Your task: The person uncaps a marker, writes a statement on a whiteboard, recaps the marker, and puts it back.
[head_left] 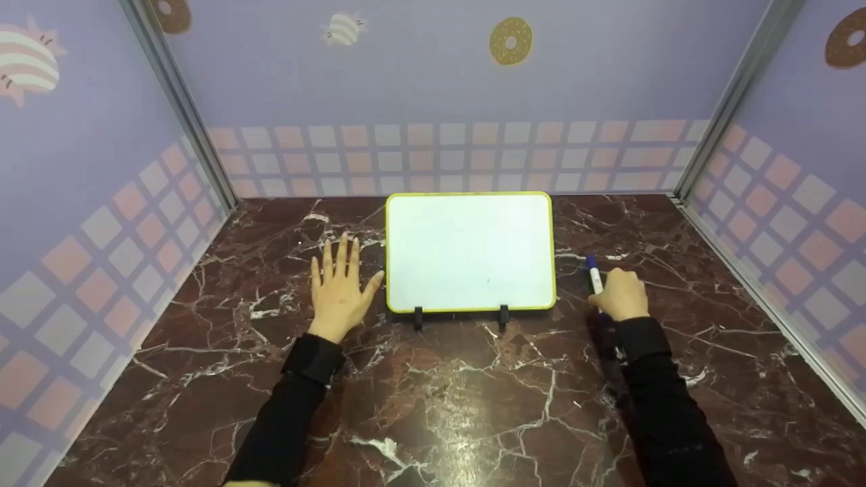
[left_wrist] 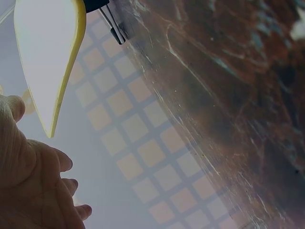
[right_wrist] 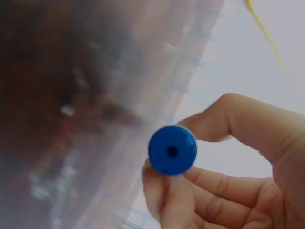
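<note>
A whiteboard [head_left: 470,251] with a yellow frame stands upright on two black feet [head_left: 418,318] on the table. To its right, my right hand [head_left: 621,295] grips a marker [head_left: 595,276] with a white barrel and a blue cap pointing away from me. In the right wrist view the marker's blue round end [right_wrist: 172,150] faces the camera, pinched between thumb and fingers. My left hand [head_left: 340,291] is spread flat beside the board's left edge, fingers straight and pointing away, holding nothing. The left wrist view shows its palm [left_wrist: 33,186] near the whiteboard's yellow edge [left_wrist: 71,62].
The dark red marbled table [head_left: 467,406] carries the board. A purple back wall [head_left: 433,81] with pink and white squares stands close behind it. Similar side panels [head_left: 81,203] rise at left and right, joined by grey metal posts [head_left: 183,101].
</note>
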A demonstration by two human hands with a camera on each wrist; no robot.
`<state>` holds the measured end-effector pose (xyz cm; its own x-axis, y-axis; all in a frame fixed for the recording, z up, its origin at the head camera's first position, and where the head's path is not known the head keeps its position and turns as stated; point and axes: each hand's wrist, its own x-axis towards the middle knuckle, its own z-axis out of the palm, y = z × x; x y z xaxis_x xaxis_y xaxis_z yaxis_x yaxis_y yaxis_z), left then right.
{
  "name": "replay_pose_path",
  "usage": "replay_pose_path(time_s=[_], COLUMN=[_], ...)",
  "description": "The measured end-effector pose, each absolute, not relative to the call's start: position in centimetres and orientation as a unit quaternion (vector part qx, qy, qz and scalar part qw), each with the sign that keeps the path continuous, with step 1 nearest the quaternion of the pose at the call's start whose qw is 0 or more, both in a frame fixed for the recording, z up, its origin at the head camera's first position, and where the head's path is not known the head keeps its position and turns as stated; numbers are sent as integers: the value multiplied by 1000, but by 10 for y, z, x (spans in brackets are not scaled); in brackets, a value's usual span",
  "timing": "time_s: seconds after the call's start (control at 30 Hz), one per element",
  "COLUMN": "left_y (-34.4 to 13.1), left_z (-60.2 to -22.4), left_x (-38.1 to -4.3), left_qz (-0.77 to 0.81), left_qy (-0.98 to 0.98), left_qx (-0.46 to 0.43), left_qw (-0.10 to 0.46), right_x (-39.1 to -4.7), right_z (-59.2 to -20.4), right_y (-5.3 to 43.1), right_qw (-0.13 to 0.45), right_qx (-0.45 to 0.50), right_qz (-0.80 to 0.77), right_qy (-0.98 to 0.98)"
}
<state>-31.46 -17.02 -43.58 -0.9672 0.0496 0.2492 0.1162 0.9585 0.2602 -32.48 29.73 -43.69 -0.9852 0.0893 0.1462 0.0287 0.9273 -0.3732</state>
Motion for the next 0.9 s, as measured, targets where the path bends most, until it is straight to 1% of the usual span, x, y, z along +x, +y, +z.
replay_pose_path(time_s=[0.27, 0.47, 0.7, 0.8, 0.9], left_y=[-170, -167, -160, -155, -149], left_z=[-434, -431, -428, -427, -425], left_x=[-314, -314, -315, -314, -312], left_qz=[-145, -146, -109, -84, -65], left_qy=[-978, -967, -948, -937, -924], left_qx=[-45, -97, -174, -206, -239], left_qw=[142, 184, 243, 269, 293], right_x=[-315, -306, -294, -288, -281], right_z=[-413, -396, -389, -390, -393], right_y=[289, 270, 234, 217, 199], right_qw=[166, 221, 256, 260, 251], right_qx=[-11, 19, 75, 99, 119], right_qz=[207, 214, 216, 202, 188], right_qy=[-964, -951, -939, -939, -942])
